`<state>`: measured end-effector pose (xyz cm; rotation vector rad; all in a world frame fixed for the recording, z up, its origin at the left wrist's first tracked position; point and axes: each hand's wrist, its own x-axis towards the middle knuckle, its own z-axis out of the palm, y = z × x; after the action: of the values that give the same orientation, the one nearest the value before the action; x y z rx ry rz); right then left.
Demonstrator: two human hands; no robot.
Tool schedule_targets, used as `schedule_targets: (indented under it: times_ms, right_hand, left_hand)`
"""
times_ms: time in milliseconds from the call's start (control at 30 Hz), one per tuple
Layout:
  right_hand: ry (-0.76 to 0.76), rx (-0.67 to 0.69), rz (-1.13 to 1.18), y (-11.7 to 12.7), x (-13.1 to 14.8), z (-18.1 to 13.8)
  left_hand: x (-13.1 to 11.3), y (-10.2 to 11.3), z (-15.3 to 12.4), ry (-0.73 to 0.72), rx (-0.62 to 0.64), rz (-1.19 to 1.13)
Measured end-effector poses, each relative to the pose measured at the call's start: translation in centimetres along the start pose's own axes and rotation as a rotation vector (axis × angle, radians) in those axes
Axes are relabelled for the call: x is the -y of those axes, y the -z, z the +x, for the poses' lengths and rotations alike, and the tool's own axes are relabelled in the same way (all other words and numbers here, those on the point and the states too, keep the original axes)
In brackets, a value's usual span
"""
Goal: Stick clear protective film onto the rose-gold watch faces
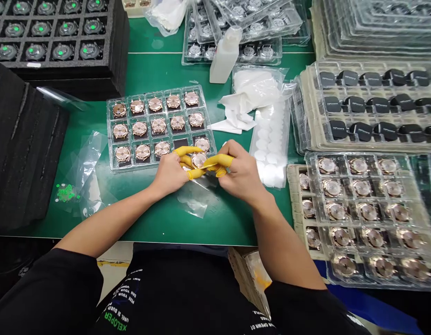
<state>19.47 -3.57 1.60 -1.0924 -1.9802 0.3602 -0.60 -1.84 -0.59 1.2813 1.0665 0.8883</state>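
A round rose-gold watch case [199,161] is held just over the near edge of a clear plastic tray [112,163]. My left hand [171,172], with yellow finger cots, is closed around its left side. From the right, my right hand [238,170] has its yellow-covered fingers pressed together at the case's edge; whether something small is pinched there I cannot make out. Rows of similar watch cases [158,125] fill the tray, and one pocket [181,145] in the front row shows only its dark bottom. Beneath the hands lies a clear plastic film [198,197].
Black foam trays [114,56] of watches with green dots stand at the left. A white bottle [225,56], white wipes [238,109] and a bag of white discs [269,144] lie behind. Stacked plastic trays [362,200] line the right. Green dots [65,192] lie at left.
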Motion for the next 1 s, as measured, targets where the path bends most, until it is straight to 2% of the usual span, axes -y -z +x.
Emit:
schedule_targets:
  times_ms: [100, 167, 233, 267, 400, 467, 600, 667, 700, 767, 833, 867, 933, 1000]
  right_hand:
    - [-0.306, 0.023, 0.046, 2.0, -1.2, 0.3]
    - [-0.450, -0.019, -0.097, 3.0, -2.0, 0.3]
    - [-0.462, -0.066, -0.241, 3.2, -2.2, 0.3]
    - [-0.444, -0.065, -0.241, 3.0, -2.1, 0.3]
    - [-0.417, 0.146, 0.122, 1.1, -0.7, 0.1]
    - [-0.456, 0.179, 0.252, 0.5, -0.3, 0.3]
    - [-0.506, -0.123, 0.333, 0.1, -1.3, 2.2]
    - [-0.502, -0.168, 0.293, -0.4, -2.0, 3.8]
    - [-0.493, -0.115, 0.258, -0.9, -2.2, 4.7]
    - [-0.420, 0.101, 0.149, -2.1, -2.2, 6.3]
    - [-0.271, 0.270, -0.005, -3.2, -1.8, 7.6]
    - [-0.188, 0.294, -0.082, -3.8, -1.5, 8.1]
    - [-0.059, 0.244, -0.197, -4.7, -0.7, 8.8]
    - [-0.016, 0.252, -0.245, -5.4, 0.1, 9.2]
  left_hand:
    - [0.2, 0.2, 0.0, -0.016, -0.004, 0.027]
    - [0.2, 0.3, 0.0, -0.035, 0.004, 0.069]
    - [0.2, 0.3, -0.1, -0.070, 0.021, 0.123]
    - [0.2, 0.3, -0.2, -0.091, 0.034, 0.146]
    - [0.2, 0.2, -0.3, -0.151, 0.096, 0.203]
    - [0.1, 0.0, -0.4, -0.151, 0.099, 0.197]
    - [-0.3, -0.2, -0.5, -0.082, 0.116, 0.111]
    - [-0.6, -0.2, -0.6, -0.081, 0.192, 0.120]
    - [-0.7, -0.1, -0.7, -0.093, 0.235, 0.135]
    - [-0.9, 0.0, -0.9, -0.118, 0.299, 0.155]
    - [-0.8, 0.1, -0.9, -0.136, 0.308, 0.159]
    - [-0.7, 0.1, -0.9, -0.148, 0.303, 0.161]
    - [-0.4, 0.1, -0.8, -0.189, 0.307, 0.164]
    - [-0.2, 0.1, -0.7, -0.251, 0.328, 0.167]
